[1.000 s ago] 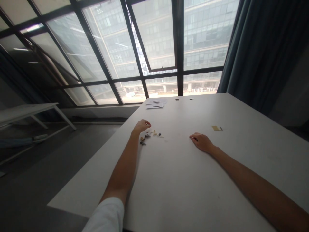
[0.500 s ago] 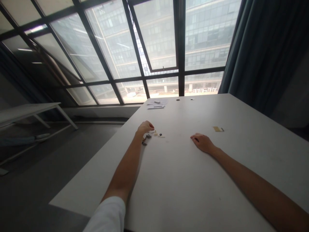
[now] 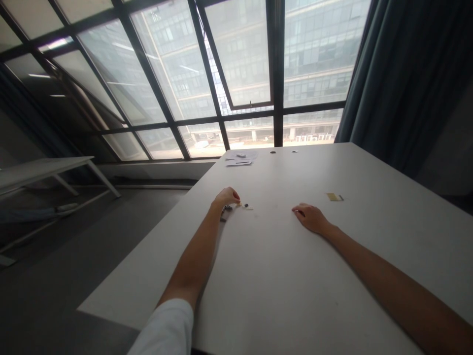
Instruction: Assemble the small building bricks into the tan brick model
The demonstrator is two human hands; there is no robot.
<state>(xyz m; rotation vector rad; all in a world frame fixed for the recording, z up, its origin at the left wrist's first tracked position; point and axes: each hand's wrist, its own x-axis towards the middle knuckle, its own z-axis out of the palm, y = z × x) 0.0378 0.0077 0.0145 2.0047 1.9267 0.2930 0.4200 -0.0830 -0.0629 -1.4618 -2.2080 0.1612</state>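
Observation:
My left hand (image 3: 226,197) reaches over a small cluster of pieces, fingers closed in a pinch at a yellowish piece (image 3: 238,204). Whether the fingertips grip a piece or only touch it is too small to tell. Just right of them lie a small black piece (image 3: 246,205) and a thin pale strip (image 3: 249,208). Several dark pieces (image 3: 227,208) sit beside and partly behind my left wrist. My right hand (image 3: 309,218) rests on the white table (image 3: 273,276), its fingers curled and closed; what they hold, if anything, is hidden.
A flat tan piece with a dark end (image 3: 333,196) lies beyond my right hand. At the far left corner are papers (image 3: 240,159). A dark round disc (image 3: 272,152) and a small black-and-white item (image 3: 294,152) lie near the far edge. Another table (image 3: 48,167) stands left.
My left hand has shifted slightly right, its fingertips now over the yellowish pieces and covering some of them. My right hand stays where it was.

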